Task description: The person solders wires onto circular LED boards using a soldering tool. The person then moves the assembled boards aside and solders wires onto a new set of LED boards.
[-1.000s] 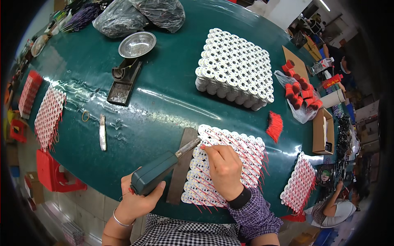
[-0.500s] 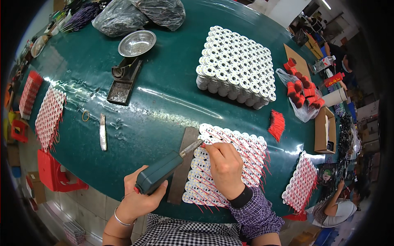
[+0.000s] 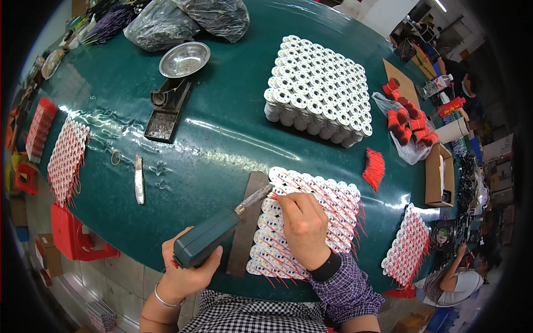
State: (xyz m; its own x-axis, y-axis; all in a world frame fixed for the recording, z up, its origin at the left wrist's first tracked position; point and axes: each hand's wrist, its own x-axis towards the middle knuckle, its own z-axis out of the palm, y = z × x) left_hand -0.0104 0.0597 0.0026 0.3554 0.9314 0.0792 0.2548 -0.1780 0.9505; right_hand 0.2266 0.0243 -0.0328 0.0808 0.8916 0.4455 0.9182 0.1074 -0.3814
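A dark green soldering iron [image 3: 214,240] is gripped in the left hand [image 3: 186,272], fingers wrapped round its boxy handle; the grey metal tip is angled up and to the right. The tip is brought to the upper left corner of a flat block of white bobbins [image 3: 308,225], just beside the fingertips of the right hand [image 3: 302,227]. The right hand is laid palm-down on the block, fingers curled and pinched at something small and red at that corner; what exactly is pinched cannot be told.

The block is seen near the table's front edge, on the green table [image 3: 222,144], partly on a grey strip [image 3: 247,222]. It is made up of close rows of round white spools, each with a blue dot, crossed by thin red wires that stick out at the right and lower edges.

Farther back a taller stack of white spools [image 3: 319,89] is noted, with a loose bundle of red wires [image 3: 375,166] between it and the worked block
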